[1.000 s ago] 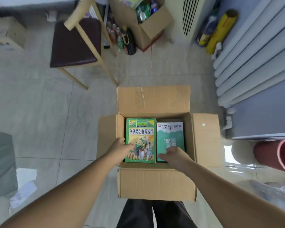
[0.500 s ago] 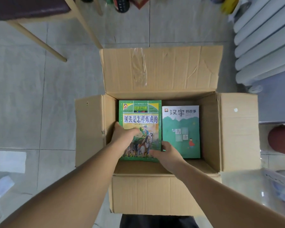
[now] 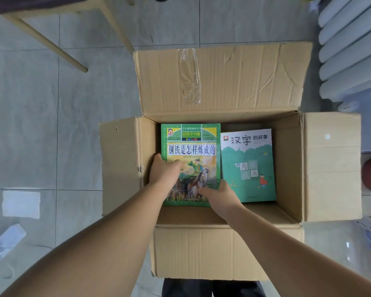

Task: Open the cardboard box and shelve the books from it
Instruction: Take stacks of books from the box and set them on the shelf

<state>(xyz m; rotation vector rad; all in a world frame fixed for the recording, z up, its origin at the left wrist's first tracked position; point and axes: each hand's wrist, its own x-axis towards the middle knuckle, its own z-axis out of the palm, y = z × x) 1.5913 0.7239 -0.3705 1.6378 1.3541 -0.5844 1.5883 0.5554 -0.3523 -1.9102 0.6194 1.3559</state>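
The left hand point(image 3: 164, 172) grips the left edge of the green book point(image 3: 192, 151), thumb on the cover; the right hand point(image 3: 220, 194) pinches its near right corner, probably to lift it out flat. It lies inside the open cardboard box point(image 3: 223, 251), just beside the teal book point(image 3: 251, 168) on its right.

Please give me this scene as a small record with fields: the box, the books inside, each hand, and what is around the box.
box: cardboard box on the tiled floor, all flaps open
left book: green illustrated book, cover up
right book: teal and white book, cover up, beside the green one
left hand: on the green book's left edge
right hand: at the green book's lower right corner
surroundings: wooden chair legs upper left, white radiator upper right
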